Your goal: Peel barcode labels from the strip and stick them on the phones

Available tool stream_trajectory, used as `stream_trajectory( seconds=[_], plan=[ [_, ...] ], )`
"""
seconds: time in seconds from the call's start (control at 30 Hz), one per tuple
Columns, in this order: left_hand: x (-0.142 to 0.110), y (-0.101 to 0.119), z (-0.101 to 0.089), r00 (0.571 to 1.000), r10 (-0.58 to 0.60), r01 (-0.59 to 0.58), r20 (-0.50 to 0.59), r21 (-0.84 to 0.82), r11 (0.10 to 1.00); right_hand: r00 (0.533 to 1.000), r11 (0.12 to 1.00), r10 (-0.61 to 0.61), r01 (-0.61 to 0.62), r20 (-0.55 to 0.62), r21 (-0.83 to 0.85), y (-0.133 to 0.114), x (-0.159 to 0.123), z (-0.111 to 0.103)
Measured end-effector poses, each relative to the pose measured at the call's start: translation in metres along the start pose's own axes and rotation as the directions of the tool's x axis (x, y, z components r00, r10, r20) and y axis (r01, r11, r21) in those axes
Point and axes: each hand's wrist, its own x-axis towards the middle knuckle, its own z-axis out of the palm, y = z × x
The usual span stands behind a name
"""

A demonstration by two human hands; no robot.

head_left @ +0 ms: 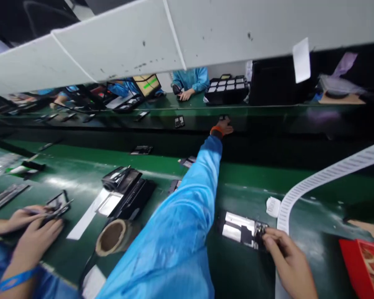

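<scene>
My left arm, in a blue sleeve with an orange band at the wrist, stretches far forward across the bench. At its end my left hand [225, 126] has its fingers on a small dark phone part [223, 118] on the raised dark strip; the hand covers much of it. Nearer to me, my right hand [288, 257] pinches the right end of an opened phone [239, 227], its silvery inside facing up, just over the green bench. A paper tape strip [299, 192] curves past behind the right hand.
Other opened phones [179, 121] lie along the raised strip. At left, a co-worker's hands [34, 232] hold a phone and tweezers beside a tape roll [112, 237]. A red box [363, 265] stands at lower right. A pale overhead beam [205, 33] crosses above.
</scene>
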Motion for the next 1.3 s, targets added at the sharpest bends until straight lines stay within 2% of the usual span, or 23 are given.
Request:
stream_trajectory(
  seconds=[0.03,0.1,0.2,0.27,0.33,0.4,0.43,0.5,0.6,0.67,0.73,0.8,0.83,0.87,0.9,0.93,1.0,1.07,1.13,1.2,1.3],
  plan=[
    [-0.010,-0.007,-0.011,0.999,-0.037,0.035,0.023,0.097,0.995,0.999,0.999,-0.017,0.015,-0.046,-0.042,-0.005,-0.003,-0.004],
    [-0.044,-0.021,-0.041,0.994,-0.089,0.069,0.057,0.291,0.954,0.989,0.993,-0.058,0.044,-0.133,-0.107,-0.012,-0.006,-0.011],
    [-0.121,-0.044,-0.085,0.975,-0.137,0.020,0.176,0.542,0.840,0.957,0.985,-0.127,0.091,-0.259,-0.147,-0.022,-0.006,-0.021],
    [-0.168,-0.059,-0.101,0.942,-0.186,-0.063,0.278,0.692,0.719,0.932,0.981,-0.167,0.123,-0.322,-0.152,-0.029,-0.004,-0.028],
    [-0.198,-0.071,-0.104,0.922,-0.193,-0.149,0.335,0.769,0.622,0.900,0.972,-0.213,0.156,-0.380,-0.176,-0.033,-0.004,-0.037],
    [-0.208,-0.079,-0.098,0.920,-0.166,-0.215,0.356,0.809,0.548,0.860,0.956,-0.262,0.169,-0.437,-0.239,-0.029,-0.011,-0.049],
    [-0.206,-0.081,-0.094,0.923,-0.145,-0.245,0.357,0.834,0.494,0.856,0.943,-0.283,0.165,-0.434,-0.289,-0.023,-0.018,-0.056],
    [-0.196,-0.083,-0.086,0.926,-0.130,-0.277,0.355,0.870,0.408,0.883,0.906,-0.312,0.166,-0.351,-0.388,-0.008,-0.035,-0.063],
    [-0.183,-0.075,-0.083,0.934,-0.117,-0.278,0.337,0.894,0.352,0.919,0.838,-0.353,0.225,-0.178,-0.497,0.016,-0.058,-0.059],
    [-0.189,-0.058,-0.085,0.967,-0.049,-0.208,0.249,0.888,0.411,0.914,0.806,-0.378,0.248,-0.145,-0.538,0.026,-0.064,-0.050],
    [-0.212,-0.037,-0.083,0.987,0.073,-0.158,0.144,0.770,0.617,0.911,0.779,-0.394,0.264,-0.117,-0.569,0.032,-0.062,-0.045],
    [-0.254,-0.017,-0.071,0.983,0.165,-0.182,0.079,0.450,0.874,0.912,0.734,-0.408,0.298,-0.045,-0.610,0.034,-0.060,-0.044],
    [-0.281,-0.010,-0.061,0.978,0.181,-0.200,0.105,0.220,0.955,0.910,0.704,-0.416,0.320,-0.002,-0.634,0.034,-0.059,-0.045],
    [-0.310,-0.005,-0.047,0.975,0.184,-0.181,0.123,-0.037,0.983,0.904,0.669,-0.425,0.342,0.038,-0.659,0.035,-0.060,-0.045],
    [-0.339,-0.003,-0.030,0.973,0.166,-0.119,0.163,-0.263,0.958,0.898,0.635,-0.435,0.360,0.069,-0.683,0.036,-0.060,-0.046],
    [-0.366,-0.003,-0.012,0.975,0.146,-0.059,0.168,-0.441,0.896,0.890,0.605,-0.447,0.375,0.090,-0.703,0.038,-0.061,-0.047],
    [-0.410,-0.010,0.027,0.979,0.028,0.109,0.200,-0.636,0.764,0.875,0.560,-0.471,0.395,0.112,-0.728,0.039,-0.064,-0.047],
    [-0.432,-0.023,0.062,0.954,-0.049,0.266,0.295,-0.761,0.592,0.861,0.531,-0.493,0.413,0.127,-0.739,0.040,-0.065,-0.046],
    [-0.437,-0.037,0.091,0.903,-0.071,0.413,0.424,-0.807,0.422,0.848,0.514,-0.511,0.432,0.140,-0.741,0.038,-0.066,-0.045],
    [-0.430,-0.050,0.116,0.841,-0.075,0.531,0.536,-0.791,0.302,0.839,0.504,-0.523,0.444,0.147,-0.740,0.036,-0.066,-0.043],
    [-0.416,-0.060,0.150,0.786,-0.108,0.615,0.609,-0.752,0.235,0.841,0.501,-0.519,0.443,0.151,-0.744,0.034,-0.067,-0.041]
  ],
)
